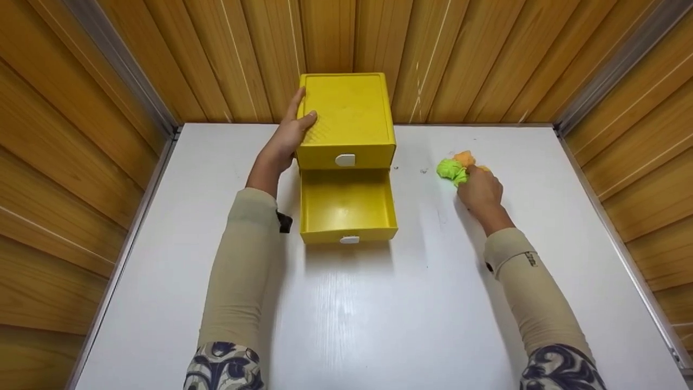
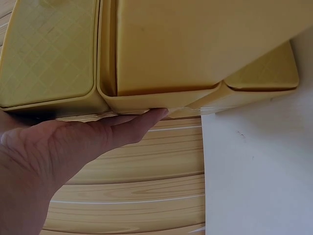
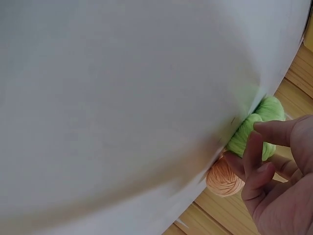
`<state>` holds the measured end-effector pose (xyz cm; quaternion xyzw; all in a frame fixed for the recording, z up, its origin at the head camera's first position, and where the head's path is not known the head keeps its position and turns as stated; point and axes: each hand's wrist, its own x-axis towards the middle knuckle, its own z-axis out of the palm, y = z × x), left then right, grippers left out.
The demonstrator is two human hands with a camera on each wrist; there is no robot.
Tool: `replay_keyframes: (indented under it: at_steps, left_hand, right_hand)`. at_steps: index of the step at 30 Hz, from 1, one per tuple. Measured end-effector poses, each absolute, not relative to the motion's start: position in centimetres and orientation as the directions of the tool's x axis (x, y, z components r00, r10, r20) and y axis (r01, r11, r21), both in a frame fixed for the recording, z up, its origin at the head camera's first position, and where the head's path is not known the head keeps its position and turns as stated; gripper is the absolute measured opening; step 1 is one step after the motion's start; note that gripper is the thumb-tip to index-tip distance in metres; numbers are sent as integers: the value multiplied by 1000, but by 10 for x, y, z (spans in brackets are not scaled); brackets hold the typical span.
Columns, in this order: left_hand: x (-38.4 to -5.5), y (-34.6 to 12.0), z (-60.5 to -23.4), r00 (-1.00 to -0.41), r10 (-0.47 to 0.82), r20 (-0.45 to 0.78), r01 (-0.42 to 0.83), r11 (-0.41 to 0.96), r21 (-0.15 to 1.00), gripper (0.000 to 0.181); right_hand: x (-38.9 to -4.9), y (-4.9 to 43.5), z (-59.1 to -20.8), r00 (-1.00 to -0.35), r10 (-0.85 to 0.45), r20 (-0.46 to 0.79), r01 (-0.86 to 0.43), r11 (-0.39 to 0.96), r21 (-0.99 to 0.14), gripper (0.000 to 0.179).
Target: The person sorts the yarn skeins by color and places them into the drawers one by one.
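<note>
A yellow two-drawer box (image 1: 346,108) stands at the back of the table, its upper drawer closed and its lower drawer (image 1: 346,208) pulled out. My left hand (image 1: 287,132) lies along the left side of the box, thumb over the top edge. In the left wrist view, the straight fingers (image 2: 139,125) press flat on the yellow wall. To the right, my right hand (image 1: 482,187) pinches a bright green ball of yarn (image 1: 450,169) at the tabletop. An orange ball of yarn (image 3: 224,177) lies against the green one, partly behind the fingers.
The white table (image 1: 346,314) runs up to wood-patterned panels (image 1: 460,59) at the back and both sides. White pull tabs (image 1: 345,160) sit on the drawer fronts. Small specks (image 1: 423,170) lie between the box and the yarn.
</note>
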<state>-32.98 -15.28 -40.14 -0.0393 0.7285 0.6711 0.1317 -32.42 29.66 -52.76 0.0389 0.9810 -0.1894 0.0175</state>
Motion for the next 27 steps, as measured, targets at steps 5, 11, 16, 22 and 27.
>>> replay_keyframes:
  at_steps: [5,11,16,22,27]
  left_hand:
    - [-330,-151,-400,-962,119,-246,-237,90,967,69]
    - [-331,-151,-399,-968,124,-219,-211,70,975,69]
    - [-333,-149,-398,-968,129,-216,-209,68,976,69]
    - [-333,-150,-398,-968,128,-218,-210,67,975,69]
    - [-332,-151,-398,-966,128,-223,-215,74,974,69]
  right_hand:
    - [-324,301,-526,-998,56,-40,67,912,-405,49]
    - [-324,302,-525,-999,54,-11,53,913,-405,45]
    - [-324,306,-524,-997,75,-29,80,905,-418,50]
    - [-326,313,-521,-994,100,-48,111,877,-468,57]
    - [-324,317,-522,-994,101,-44,109,876,-470,56]
